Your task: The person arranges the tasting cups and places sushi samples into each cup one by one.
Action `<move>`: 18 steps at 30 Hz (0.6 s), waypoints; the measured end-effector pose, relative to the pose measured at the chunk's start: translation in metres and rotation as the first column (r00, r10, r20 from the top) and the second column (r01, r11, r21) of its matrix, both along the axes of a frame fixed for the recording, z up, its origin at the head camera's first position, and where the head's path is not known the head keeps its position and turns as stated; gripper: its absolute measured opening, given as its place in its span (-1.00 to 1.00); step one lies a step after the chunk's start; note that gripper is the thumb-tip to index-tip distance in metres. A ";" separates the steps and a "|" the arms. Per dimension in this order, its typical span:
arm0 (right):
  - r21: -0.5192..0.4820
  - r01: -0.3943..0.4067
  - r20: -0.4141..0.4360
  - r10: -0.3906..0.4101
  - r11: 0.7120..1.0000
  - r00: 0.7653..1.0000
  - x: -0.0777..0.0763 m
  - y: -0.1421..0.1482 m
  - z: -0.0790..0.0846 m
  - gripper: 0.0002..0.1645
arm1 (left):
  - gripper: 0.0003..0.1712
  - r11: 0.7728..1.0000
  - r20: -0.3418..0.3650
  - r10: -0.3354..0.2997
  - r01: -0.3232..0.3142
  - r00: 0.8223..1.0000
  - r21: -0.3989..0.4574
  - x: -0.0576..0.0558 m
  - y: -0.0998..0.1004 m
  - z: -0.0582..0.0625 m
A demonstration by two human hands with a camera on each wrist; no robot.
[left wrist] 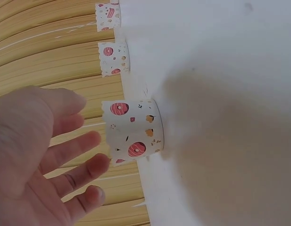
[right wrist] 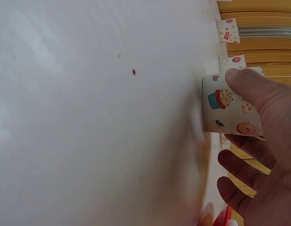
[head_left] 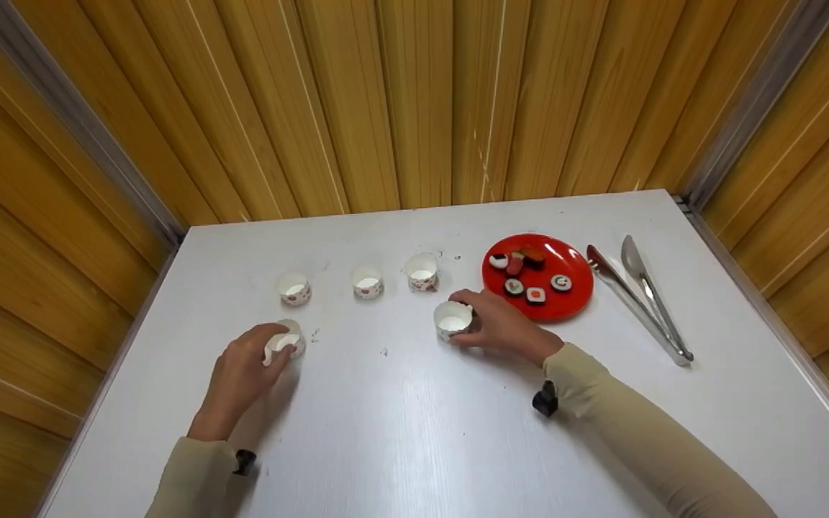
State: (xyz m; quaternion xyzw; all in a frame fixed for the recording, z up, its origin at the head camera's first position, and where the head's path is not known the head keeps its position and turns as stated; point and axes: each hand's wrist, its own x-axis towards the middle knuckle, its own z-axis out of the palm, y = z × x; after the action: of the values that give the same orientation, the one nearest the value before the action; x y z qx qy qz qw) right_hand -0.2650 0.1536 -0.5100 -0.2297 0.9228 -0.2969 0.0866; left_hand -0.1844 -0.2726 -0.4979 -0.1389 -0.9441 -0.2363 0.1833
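Beige sleeves (head_left: 645, 432) reach in from the lower edge of the head view, a small black fitting (head_left: 545, 400) at the right wrist. Thumb and forefinger of the right hand (head_left: 501, 324) pinch the side of the right cup (head_left: 452, 321), a white paper one printed with cupcakes and doughnuts; the other fingers stand apart from it. Across the table (head_left: 386, 432), the left hand (head_left: 244, 363) is spread loosely about the left cup (head_left: 296, 339), a similar paper cup with its mouth upward; its fingers lie close to the rim, and whether they touch it cannot be told.

Just beyond the left cup stands a far-left cup (head_left: 294, 289); the middle cup (head_left: 368, 284) and the far-right cup (head_left: 422, 273) continue the row rightward, all upright. Near the right hand, on its far side, lies a round red plate (head_left: 576, 306) bearing several small sushi-like pieces (head_left: 535, 295). Right of the plate, metal tongs (head_left: 655, 298) rest with their arms apart. Yellow wood-patterned panels (head_left: 414, 108) rise behind the table.
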 end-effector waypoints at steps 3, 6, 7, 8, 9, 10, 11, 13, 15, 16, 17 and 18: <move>0.004 -0.005 -0.007 0.005 1.000 1.000 0.000 0.000 0.000 -0.17 | -0.64 1.000 -0.048 -0.013 0.013 0.999 0.005 -0.001 0.003 0.002; 0.011 0.000 -0.002 0.000 1.000 1.000 0.000 0.000 0.000 -0.15 | -0.65 0.999 -0.091 -0.041 0.042 0.995 0.012 -0.002 0.006 0.004; 0.013 0.002 0.001 -0.002 1.000 1.000 0.000 0.000 0.000 -0.15 | -0.66 0.998 -0.107 -0.051 0.053 0.993 0.016 -0.002 0.008 0.004; 0.014 0.004 0.004 -0.004 1.000 1.000 0.000 0.000 0.001 -0.14 | -0.67 0.998 -0.120 -0.062 0.065 0.991 0.020 -0.003 0.009 0.005; 0.014 0.006 0.006 -0.006 1.000 1.000 0.000 0.000 0.001 -0.14 | -0.68 0.997 -0.132 -0.074 0.077 0.988 0.023 -0.004 0.011 0.006; 0.015 0.007 0.008 -0.007 1.000 1.000 0.000 0.000 0.001 -0.14 | -0.69 0.996 -0.145 -0.084 0.088 0.986 0.024 -0.005 0.013 0.007; 0.014 0.006 0.008 -0.006 1.000 1.000 0.000 0.000 0.001 -0.14 | -0.69 0.995 -0.155 -0.092 0.097 0.984 0.023 -0.005 0.015 0.008; 0.011 0.006 0.010 -0.007 1.000 1.000 0.001 0.000 0.002 -0.14 | -0.70 0.993 -0.171 -0.110 0.115 0.979 0.023 -0.007 0.020 0.009; 0.006 0.003 0.009 -0.003 1.000 1.000 0.001 0.000 0.002 -0.15 | -0.70 0.992 -0.181 -0.123 0.128 0.976 0.016 -0.009 0.024 0.011; 0.005 0.002 0.007 -0.002 1.000 1.000 0.001 0.000 0.002 -0.15 | -0.70 0.991 -0.185 -0.130 0.135 0.974 0.013 -0.010 0.027 0.012; 0.002 0.000 0.007 0.000 1.000 1.000 0.001 0.000 0.002 -0.15 | -0.71 0.990 -0.188 -0.138 0.142 0.973 0.010 -0.011 0.029 0.013; 0.001 0.000 0.006 0.000 1.000 1.000 0.001 -0.001 0.002 -0.16 | -0.71 0.989 -0.189 -0.144 0.148 0.971 0.008 -0.011 0.032 0.014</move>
State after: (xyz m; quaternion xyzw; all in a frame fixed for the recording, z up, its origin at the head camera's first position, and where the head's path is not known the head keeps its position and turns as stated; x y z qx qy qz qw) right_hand -0.2639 0.1529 -0.5084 -0.2288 0.9227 -0.2970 0.0895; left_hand -0.1959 -0.2407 -0.4837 -0.2275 -0.9072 -0.2452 0.2551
